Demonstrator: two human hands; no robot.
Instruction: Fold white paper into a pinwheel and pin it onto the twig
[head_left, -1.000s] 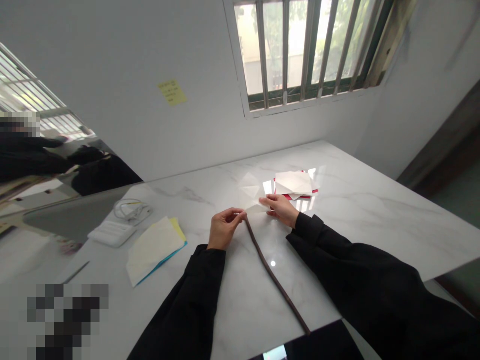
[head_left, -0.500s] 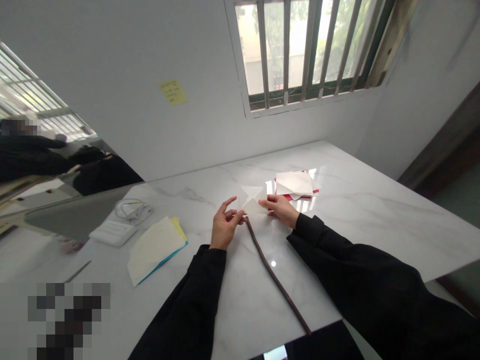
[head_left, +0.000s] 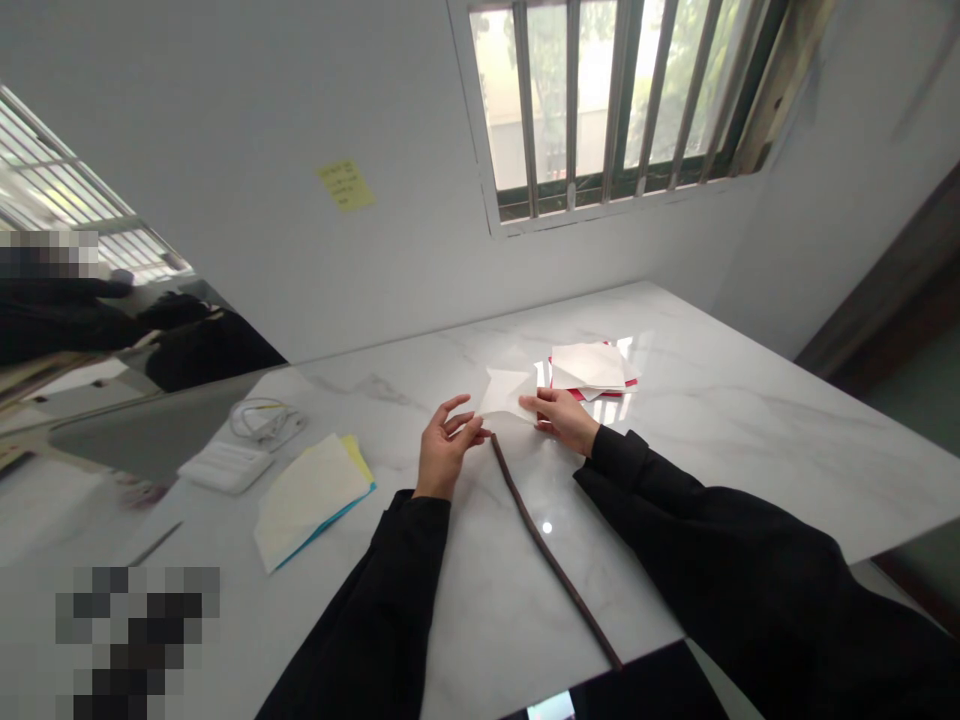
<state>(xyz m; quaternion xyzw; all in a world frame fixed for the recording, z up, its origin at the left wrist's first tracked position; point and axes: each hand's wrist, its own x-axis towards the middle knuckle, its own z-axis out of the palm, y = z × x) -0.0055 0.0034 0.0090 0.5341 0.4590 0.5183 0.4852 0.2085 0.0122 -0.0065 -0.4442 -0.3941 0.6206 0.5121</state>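
Note:
A sheet of white paper (head_left: 504,390) with creases is held just above the table between my hands. My right hand (head_left: 564,415) pinches its right edge, thumb on top. At the lower left corner, the thumb and lower fingers of my left hand (head_left: 444,452) close on the paper, while the upper fingers curve loosely above. Just below the left fingertips lies the far end of a long, thin, dark brown stick-like piece (head_left: 551,560), slightly bent, running toward me. Behind my right hand is a pile of white sheets (head_left: 589,365) with red ones under it.
On the marble-patterned table (head_left: 750,430), white, yellow and blue sheets (head_left: 311,500) lie at left. Beyond them sit a white box (head_left: 226,465) and a coiled cable (head_left: 262,418). A black device (head_left: 645,685) lies at the near edge. A yellow note (head_left: 346,185) hangs on the wall.
The folded-over flap at the paper's near side has opened out, and the sheet looks flatter. My left hand has shifted slightly left; my right hand stays almost in place.

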